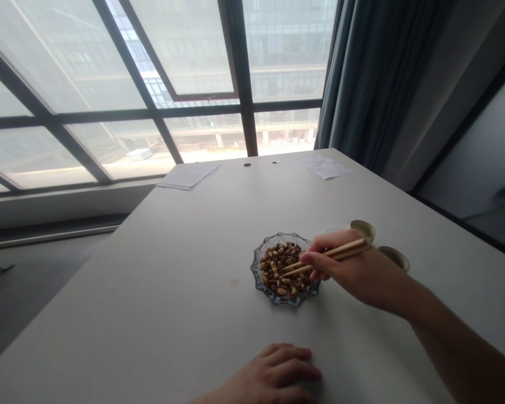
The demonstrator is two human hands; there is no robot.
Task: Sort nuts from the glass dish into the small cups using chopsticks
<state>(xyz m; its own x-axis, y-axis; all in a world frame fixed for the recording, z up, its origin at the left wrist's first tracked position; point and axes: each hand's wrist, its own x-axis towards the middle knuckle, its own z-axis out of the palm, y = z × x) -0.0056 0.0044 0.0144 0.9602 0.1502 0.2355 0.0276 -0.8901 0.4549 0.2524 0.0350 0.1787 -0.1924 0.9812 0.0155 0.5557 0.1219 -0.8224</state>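
My right hand (347,275), right of centre in the frame, is closed around a pair of chopsticks (349,247), which slant down to the left with their tips among the nuts (273,266) in the bowl (288,301), just below the centre. My left hand (278,373) lies palm down at the bottom edge, fingers spread a little and loosely bent; I see nothing in it, though its underside is hidden.

The chopsticks look like wood: light and stiff, I'd judge, and best held well back from the tips, as I have them. The pale nuts seem small, light and hard-shelled; their rounded sides could slip or roll between the tips, so I'd pinch one across its middle, with gentle pressure. The dark seeds (286,255) mixed in look thinner and fiddlier to catch.

The bowl is clear glass with a scalloped, pointed rim, probably heavy enough to stay put, and breakable. It is well filled. Beyond my wrist stand the far cup (362,229) and the near cup (394,258), the latter partly covered by my arm; I cannot tell what either contains.
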